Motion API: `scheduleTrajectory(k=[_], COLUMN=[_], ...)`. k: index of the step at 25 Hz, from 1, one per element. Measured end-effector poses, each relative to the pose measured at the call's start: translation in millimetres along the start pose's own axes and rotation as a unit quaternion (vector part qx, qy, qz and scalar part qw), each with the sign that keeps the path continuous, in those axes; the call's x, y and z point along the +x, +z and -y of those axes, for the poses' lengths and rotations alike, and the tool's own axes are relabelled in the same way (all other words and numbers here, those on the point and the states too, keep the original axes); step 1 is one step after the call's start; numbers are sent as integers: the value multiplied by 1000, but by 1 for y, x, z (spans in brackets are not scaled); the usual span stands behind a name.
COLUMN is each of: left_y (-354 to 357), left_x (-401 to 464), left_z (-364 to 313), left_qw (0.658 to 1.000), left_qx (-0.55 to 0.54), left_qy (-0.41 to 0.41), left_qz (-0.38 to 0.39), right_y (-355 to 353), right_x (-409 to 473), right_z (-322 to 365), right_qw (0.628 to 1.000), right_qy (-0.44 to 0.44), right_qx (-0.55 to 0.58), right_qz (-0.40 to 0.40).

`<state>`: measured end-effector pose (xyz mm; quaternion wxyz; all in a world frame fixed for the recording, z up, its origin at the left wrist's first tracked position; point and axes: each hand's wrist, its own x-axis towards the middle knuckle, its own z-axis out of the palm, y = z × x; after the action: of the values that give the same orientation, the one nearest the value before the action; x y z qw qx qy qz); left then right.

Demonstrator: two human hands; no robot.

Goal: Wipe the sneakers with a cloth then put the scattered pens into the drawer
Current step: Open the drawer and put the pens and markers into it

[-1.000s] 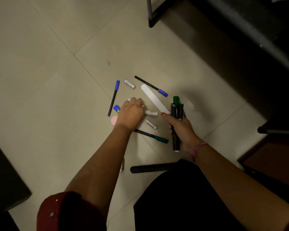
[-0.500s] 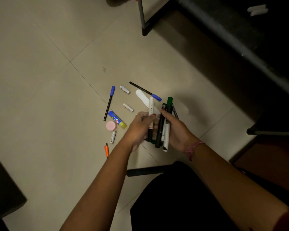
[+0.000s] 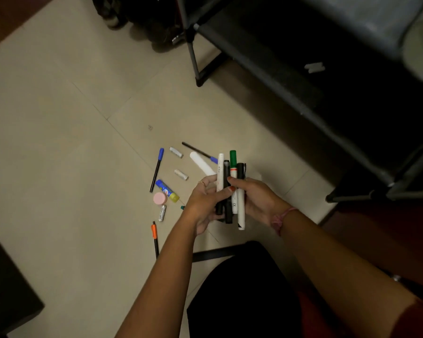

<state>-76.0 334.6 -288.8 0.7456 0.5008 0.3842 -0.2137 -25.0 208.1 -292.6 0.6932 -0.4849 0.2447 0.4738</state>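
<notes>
Both hands (image 3: 232, 200) around pen bundle (image 3: 231, 189)

Both forearms extend forward and converge above the floor. The left hand (image 3: 203, 203) and right hand (image 3: 257, 198) face each other, fingers curled, jointly gripping a bundle of markers (image 3: 231, 189) held upright between them; a pink band circles the right wrist
</notes>
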Motion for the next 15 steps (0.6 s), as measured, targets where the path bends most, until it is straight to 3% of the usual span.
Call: scheduleTrajectory(k=[8,15], left_y=[58,117], left_x=[-132,-286], left_z=[-74,-101], left_qw=[996,985], left_qx=[39,74], left_qy=[5,-22], left_qz=[81,156], right_y=[27,46], right_x=[-168,-341], right_z=[67,60], right_qw=[998,988], right_qy=[-58,-131], right_qx=[-20,45], right_qz=[-17,-66])
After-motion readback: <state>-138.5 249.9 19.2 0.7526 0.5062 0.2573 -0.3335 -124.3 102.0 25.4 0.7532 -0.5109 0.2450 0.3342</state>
